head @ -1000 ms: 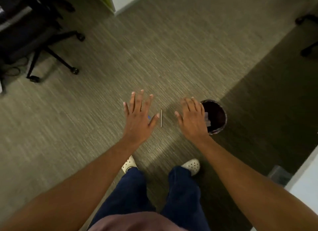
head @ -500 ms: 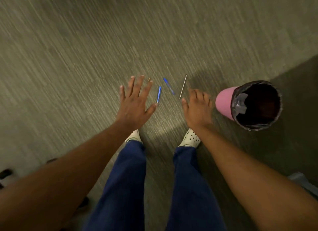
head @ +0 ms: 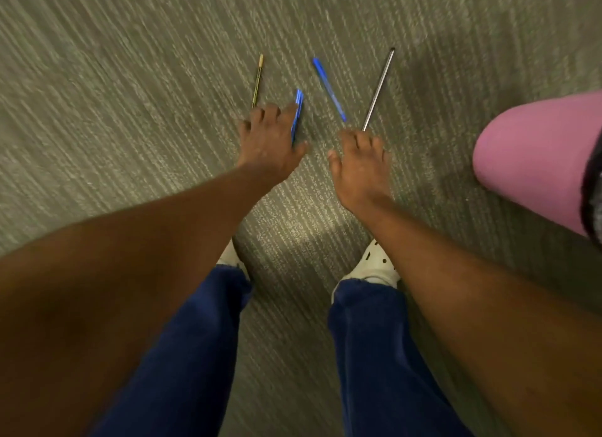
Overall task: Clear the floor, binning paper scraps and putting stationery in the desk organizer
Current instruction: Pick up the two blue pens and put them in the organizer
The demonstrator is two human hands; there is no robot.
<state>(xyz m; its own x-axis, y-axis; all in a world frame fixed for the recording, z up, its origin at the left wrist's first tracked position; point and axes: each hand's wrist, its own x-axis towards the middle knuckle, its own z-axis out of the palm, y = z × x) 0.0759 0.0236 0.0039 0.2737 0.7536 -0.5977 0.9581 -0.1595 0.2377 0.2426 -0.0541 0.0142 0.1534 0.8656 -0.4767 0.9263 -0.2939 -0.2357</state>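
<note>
Head view: dim overall, warm cast. One brighter patch on the carpet (head: 303, 221) between the forearms — light seems to fall from above and behind the person. Darker shadow zone on carpet at upper right, near the pink bin (head: 534, 163). Motion blur throughout: carpet ribs smear into diagonal streaks, worst toward top and left edges. Blue pen (head: 329, 89) shows a doubled, ghosted outline; silver rod (head: 379, 88) is sharper. Forearms at lower corners underexposed, soft, stretched by wide-angle distortion. No glare visible.
</note>
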